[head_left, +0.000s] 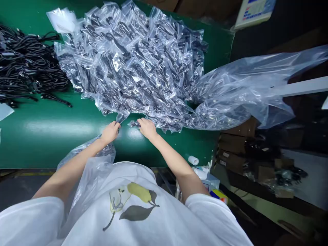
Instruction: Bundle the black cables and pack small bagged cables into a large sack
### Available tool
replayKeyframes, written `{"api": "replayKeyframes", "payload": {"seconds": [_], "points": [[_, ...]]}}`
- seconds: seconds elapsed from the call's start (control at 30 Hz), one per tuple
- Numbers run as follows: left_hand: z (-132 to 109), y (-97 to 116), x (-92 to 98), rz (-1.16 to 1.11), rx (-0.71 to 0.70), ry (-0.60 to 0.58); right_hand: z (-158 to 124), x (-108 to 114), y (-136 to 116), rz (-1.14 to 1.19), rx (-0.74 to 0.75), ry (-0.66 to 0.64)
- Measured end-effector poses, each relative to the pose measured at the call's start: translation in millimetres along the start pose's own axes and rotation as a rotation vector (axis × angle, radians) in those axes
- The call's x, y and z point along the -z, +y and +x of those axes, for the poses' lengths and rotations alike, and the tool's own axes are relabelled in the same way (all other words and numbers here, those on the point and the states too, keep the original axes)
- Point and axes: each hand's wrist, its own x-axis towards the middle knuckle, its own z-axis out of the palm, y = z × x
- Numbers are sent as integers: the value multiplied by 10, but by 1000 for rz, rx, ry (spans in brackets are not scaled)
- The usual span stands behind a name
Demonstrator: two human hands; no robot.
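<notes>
A large heap of small clear bags [133,65] with black cables inside covers the middle of the green table [51,136]. At the heap's front edge, my left hand [111,132] is closed on a small clear bag [122,117]. My right hand [147,128], a little to the right, has its fingers closed on another bagged cable [134,123]. The two hands are apart. A big clear plastic bag [99,150] lies under and beside my left forearm, hanging over the table's front edge.
Loose black cables [30,65] are piled at the left. A large clear bag [238,89] holding small bags extends past the table's right end. A white roll [193,160] lies near the front right edge. A scale [255,13] stands at the back right.
</notes>
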Motion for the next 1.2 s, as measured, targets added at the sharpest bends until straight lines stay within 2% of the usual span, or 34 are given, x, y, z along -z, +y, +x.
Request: {"api": "replayKeyframes", "payload": {"seconds": [0.13, 0.27, 0.37, 0.43, 0.53, 0.6, 0.67, 0.73, 0.83, 0.93, 1.0, 1.1, 1.2], "points": [[-145, -196, 77, 24, -53, 40, 324, 400, 138, -84, 186, -8], [-100, -292, 113, -12, -59, 71, 640, 824, 551, -177, 298, 3], [-91, -329, 68, -63, -7, 60, 795, 1013, 781, -232, 408, -53], [-114, -344, 14, -109, 43, 56, 796, 1054, 799, -239, 448, -82], [-171, -342, -75, -206, 129, 82, 640, 992, 637, -123, 426, -28], [-205, -327, -120, -294, 185, 114, 495, 882, 471, 145, 271, 37], [-226, -302, -139, -404, 233, 144, 382, 739, 311, 429, 37, 88], [-228, -263, -127, -529, 273, 170, 336, 593, 179, 598, -141, 111], [-210, -165, -61, -712, 283, 210, 370, 420, 34, 698, -220, 114], [-192, -48, 38, -834, 189, 256, 373, 312, -60, 785, -252, 105], [-176, 14, 110, -810, 107, 253, 266, 236, -100, 806, -277, 81], [-88, 89, 227, -642, 7, 204, -74, 71, -113, 767, -326, 21], [150, 208, 366, -458, -119, 127, -475, -71, -29, 641, -371, -21]]}}
